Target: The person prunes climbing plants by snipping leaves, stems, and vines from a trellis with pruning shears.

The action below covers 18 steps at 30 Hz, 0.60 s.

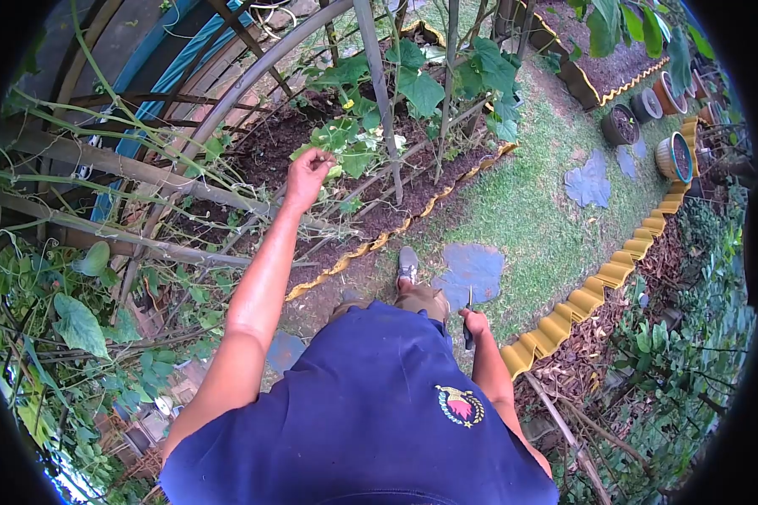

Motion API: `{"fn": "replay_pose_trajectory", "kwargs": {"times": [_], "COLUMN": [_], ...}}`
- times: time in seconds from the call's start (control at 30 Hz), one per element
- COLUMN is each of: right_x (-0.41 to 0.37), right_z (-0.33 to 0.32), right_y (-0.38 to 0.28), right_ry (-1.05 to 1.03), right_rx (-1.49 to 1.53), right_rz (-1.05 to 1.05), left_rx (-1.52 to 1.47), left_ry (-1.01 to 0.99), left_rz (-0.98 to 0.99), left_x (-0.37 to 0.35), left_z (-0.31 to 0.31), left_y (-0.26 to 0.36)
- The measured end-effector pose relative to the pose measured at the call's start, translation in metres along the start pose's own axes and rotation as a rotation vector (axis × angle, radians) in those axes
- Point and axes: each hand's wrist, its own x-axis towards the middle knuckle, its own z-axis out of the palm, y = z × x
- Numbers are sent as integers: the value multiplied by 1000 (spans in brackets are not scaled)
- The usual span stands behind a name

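Observation:
My left hand (310,174) is stretched out over the planted bed, its fingers bent together in a pinch beside the green leaves (345,143) of a climbing plant. Whatever lies between those fingertips is too small to make out. Low at my right side, my right hand (475,322) is wrapped round a dark-handled tool (468,339). Its narrow pointed tip sticks up above the fist, and the grip hides much of the rest.
A curved trellis of poles (219,109) with vines stands ahead and to the left. Wavy yellow edging (598,290) runs along the grass. Flat stepping stones (472,268) lie near my feet; several pots (621,126) stand at the far right.

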Motion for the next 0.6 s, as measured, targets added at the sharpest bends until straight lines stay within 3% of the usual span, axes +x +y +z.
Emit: {"fn": "replay_pose_trajectory", "kwargs": {"times": [0.07,0.17,0.2,0.3,0.6], "right_x": [-9,-38,-47,-81,-155], "right_z": [-2,-12,-13,-20,-32], "right_y": [-19,-71,-90,-153,-331], "right_ry": [3,-70,-93,-209,-822], "right_rx": [136,318,377,516,707], "right_rz": [-89,-172,-189,-297,-639], "left_rx": [-111,-24,117,480,583], "left_ry": [7,31,4,-87,-166], "left_rz": [26,203,169,444,433], "left_x": [-7,-11,-21,-36,-49], "left_z": [-1,-4,-3,3,9], "left_y": [6,-7,12,16,10]}}
